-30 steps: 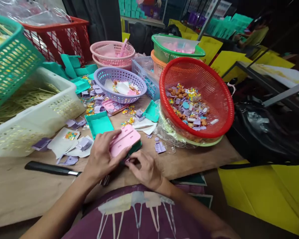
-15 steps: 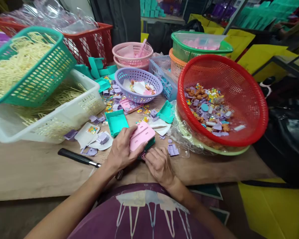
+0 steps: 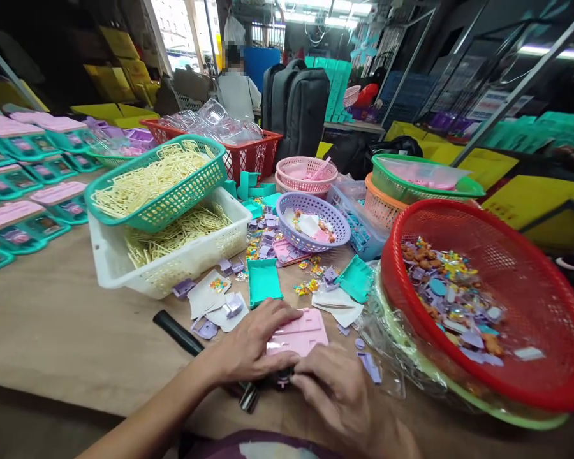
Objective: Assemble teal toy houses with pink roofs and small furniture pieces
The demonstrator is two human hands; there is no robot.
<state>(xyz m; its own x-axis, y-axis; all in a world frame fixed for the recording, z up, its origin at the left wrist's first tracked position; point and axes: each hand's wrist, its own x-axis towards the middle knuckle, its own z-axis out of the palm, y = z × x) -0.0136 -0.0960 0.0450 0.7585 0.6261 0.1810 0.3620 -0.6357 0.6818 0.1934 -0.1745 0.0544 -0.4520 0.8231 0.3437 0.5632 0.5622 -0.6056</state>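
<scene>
Pink piece (image 3: 302,330): pink face up, toward the near edge of the tabletop (image 3: 71,338); whether it rests on the wood is hidden
Left hand (image 3: 263,341): grips the piece, fingers across its top, thumb along its near side; this hand seems best used purely for steadying, with pressure spread flat
Right hand (image 3: 339,389): bent fingers gathered at the piece's near right corner; whether they pinch anything, one cannot tell
Small dark part (image 3: 283,379): shows between the hands at the piece's near side; probably best worked with fingertips only, in light, even pushes, the piece held level
Black-handled tool (image 3: 179,333): runs aslant beneath the left wrist, metal end toward the tabletop's near edge; the wrist should avoid rolling it
Turquoise tray (image 3: 264,284): just beyond the piece, farther from the near edge; pushing forward could knock it
</scene>
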